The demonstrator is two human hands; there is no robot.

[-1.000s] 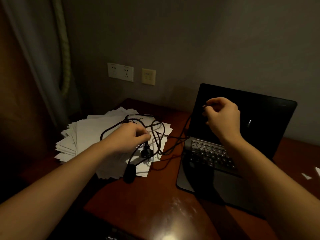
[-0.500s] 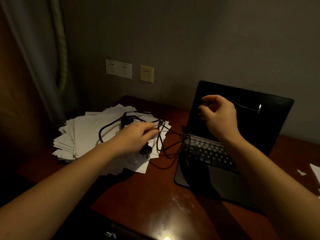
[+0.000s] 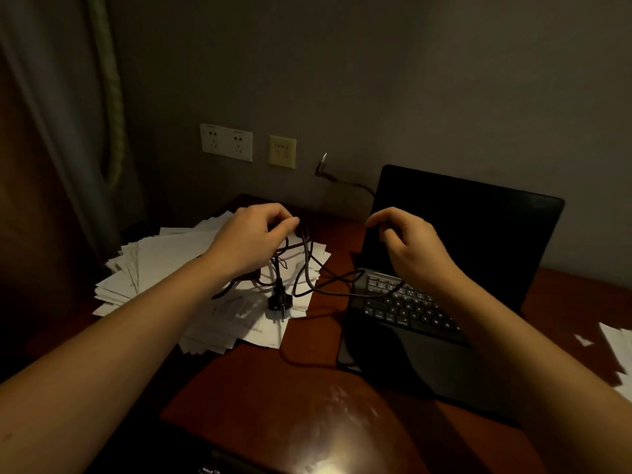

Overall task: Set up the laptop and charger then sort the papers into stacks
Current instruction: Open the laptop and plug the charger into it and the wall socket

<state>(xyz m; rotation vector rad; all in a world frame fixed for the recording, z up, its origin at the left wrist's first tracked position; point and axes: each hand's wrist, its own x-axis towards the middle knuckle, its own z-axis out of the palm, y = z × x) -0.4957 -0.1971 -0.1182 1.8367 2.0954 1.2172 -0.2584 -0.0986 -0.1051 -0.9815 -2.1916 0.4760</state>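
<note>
Across mid-frame, our left hand (image 3: pixel 253 241) and right hand (image 3: pixel 410 248) each pinched the tangled charger cable (image 3: pixel 307 268), while the laptop (image 3: pixel 461 234) stood open and the plug (image 3: pixel 280 302) lay unconnected on unsorted papers (image 3: pixel 164 265).

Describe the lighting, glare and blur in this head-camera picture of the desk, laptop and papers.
Head view: dim overall, the laptop screen near black; a bright glare patch on the desk at its near edge; the charger cable casts shadows on the papers; its raised connector tip is smeared by motion blur; the curtain at left bows from wide-angle distortion.
</note>
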